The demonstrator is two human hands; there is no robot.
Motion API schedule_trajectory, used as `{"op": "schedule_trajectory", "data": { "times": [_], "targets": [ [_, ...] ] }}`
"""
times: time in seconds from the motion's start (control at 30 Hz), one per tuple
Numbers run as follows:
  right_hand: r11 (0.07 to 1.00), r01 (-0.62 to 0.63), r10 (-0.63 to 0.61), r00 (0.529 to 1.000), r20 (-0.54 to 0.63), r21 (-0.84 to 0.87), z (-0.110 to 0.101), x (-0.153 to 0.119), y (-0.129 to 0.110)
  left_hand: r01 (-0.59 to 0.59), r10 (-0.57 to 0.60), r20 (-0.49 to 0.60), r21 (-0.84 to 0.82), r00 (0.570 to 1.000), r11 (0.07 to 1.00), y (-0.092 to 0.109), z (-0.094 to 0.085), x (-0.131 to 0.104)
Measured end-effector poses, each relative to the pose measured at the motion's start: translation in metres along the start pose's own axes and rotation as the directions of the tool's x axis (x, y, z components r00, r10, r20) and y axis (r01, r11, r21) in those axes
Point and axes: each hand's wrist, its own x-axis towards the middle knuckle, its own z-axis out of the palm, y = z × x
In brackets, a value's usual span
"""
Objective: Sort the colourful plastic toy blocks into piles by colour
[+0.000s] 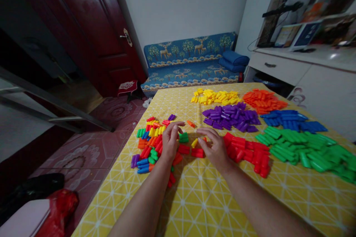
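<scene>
Both hands, left hand [169, 141] and right hand [214, 148], loosely open over mixed pegs [151, 144]

Table with yellow patterned cloth [200, 200], mixed-colour pegs [150, 144] heaped near left, red pile [247, 150] at centre, green pile [306, 148] right, purple pile [230, 116] behind, blue pile [289, 119] far right, yellow pile [215, 97] and orange pile [263, 100] at far edge
</scene>
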Motion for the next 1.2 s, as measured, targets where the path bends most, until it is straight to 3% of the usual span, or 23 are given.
{"op": "schedule_trajectory", "data": {
  "times": [0.1,0.2,0.37,0.47,0.63,0.73,0.87,0.97,1.07,1.2],
  "targets": [
    [0.976,0.136,-0.098,0.971,0.216,-0.168,-0.01,0.001,-0.013,0.021,-0.022,-0.019,-0.012,1.0,1.0,0.0,0.0,0.0],
    [0.933,0.218,-0.089,0.912,0.401,-0.287,-0.017,0.001,-0.02,0.0,0.0,-0.02,-0.032,1.0,0.999,-0.001,0.0,0.0],
    [0.892,0.273,-0.051,0.854,0.518,-0.362,-0.02,0.002,-0.018,-0.016,0.014,-0.03,-0.063,0.999,0.998,-0.003,0.001,0.001],
    [0.877,0.276,-0.046,0.863,0.503,-0.393,-0.017,0.002,-0.012,-0.01,0.008,-0.032,-0.069,0.999,0.998,-0.002,0.001,0.002],
    [0.901,0.206,-0.047,0.921,0.386,-0.381,-0.008,0.0,0.0,-0.005,0.004,-0.026,-0.062,1.0,0.998,-0.002,0.002,0.002],
    [0.932,0.18,-0.067,0.939,0.337,-0.314,-0.003,-0.002,0.009,-0.059,0.064,-0.04,0.114,0.997,0.992,-0.004,0.003,0.002],
    [0.933,0.133,-0.036,0.959,0.282,-0.333,-0.001,-0.002,0.013,-0.153,0.211,-0.046,0.544,0.976,0.825,-0.006,0.003,0.003],
    [0.897,0.083,0.048,0.958,0.282,-0.435,-0.003,-0.002,0.009,-0.132,0.166,0.031,0.754,0.986,0.643,-0.005,0.004,0.002],
    [0.862,0.093,0.08,0.946,0.315,-0.498,-0.004,-0.001,0.004,-0.137,0.048,0.132,0.829,0.99,0.542,-0.002,0.007,-0.001],
    [0.842,0.112,0.074,0.945,0.319,-0.527,-0.005,0.0,0.005,-0.247,-0.016,0.303,0.806,0.953,0.538,0.003,0.011,-0.007]
  ]
}}
